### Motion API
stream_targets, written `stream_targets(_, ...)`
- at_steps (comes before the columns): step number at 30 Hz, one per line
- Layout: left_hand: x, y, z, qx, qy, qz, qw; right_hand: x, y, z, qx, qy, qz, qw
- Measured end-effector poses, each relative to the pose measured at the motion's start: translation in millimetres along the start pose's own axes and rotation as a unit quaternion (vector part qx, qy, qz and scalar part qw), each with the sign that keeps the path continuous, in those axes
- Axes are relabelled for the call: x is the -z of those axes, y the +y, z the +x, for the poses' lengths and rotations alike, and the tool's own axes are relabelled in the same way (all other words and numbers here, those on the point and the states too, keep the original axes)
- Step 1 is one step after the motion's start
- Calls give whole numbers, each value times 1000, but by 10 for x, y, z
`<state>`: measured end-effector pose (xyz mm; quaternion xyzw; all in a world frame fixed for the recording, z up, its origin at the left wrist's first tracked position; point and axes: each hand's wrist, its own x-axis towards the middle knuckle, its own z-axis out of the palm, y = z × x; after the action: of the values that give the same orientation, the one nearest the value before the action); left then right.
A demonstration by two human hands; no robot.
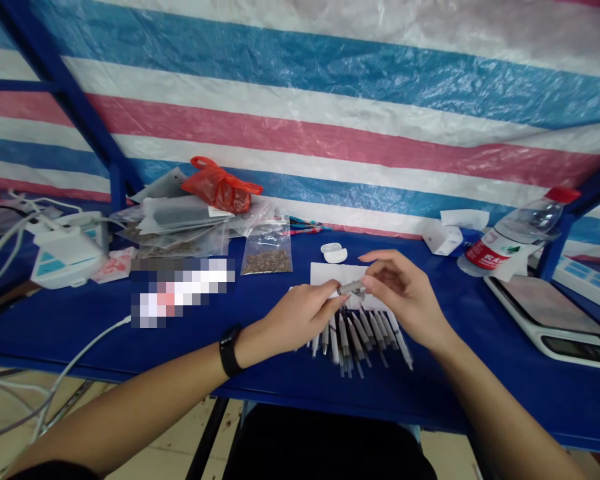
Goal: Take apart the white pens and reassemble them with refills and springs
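Left hand (307, 312) and right hand (403, 288) pinch one grey pen (351, 288) between them, just beyond the pen row (363, 333). I'd steady the barrel with the left, work lightly with the right, ends in line. Paper (321, 272) behind the row: no writing I can read. Well right of the row, bottle (523, 223): red label, characters too blurred.

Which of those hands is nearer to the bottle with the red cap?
The right hand: it is left of the bottle and closer to the person. The left hand is farther left, past the right hand.
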<state>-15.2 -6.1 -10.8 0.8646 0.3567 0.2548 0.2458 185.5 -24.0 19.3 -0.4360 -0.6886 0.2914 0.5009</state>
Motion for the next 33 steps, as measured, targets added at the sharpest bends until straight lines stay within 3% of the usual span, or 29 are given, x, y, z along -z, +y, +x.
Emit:
stream_targets(4,30,-23,2,2,10,12,1000,25,4,1,15,-58,-44,997)
stream_targets(9,53,40,-5,4,-32,1,999,9,16,-2,32,-42,-189,981)
stream_targets(15,78,11,5,0,-27,24,999,12,-8,0,42,-100,-108,988)
stream_targets(22,76,17,18,-12,-59,108,992,-27,59,-16,-4,-84,-201,976)
stream_targets(28,105,-24,22,-19,-40,105,993,27,-13,11,31,-137,-136,981)
stream_targets(33,102,-43,-17,-88,-2,177,980,-41,-22,-37,-18,-132,-48,990)
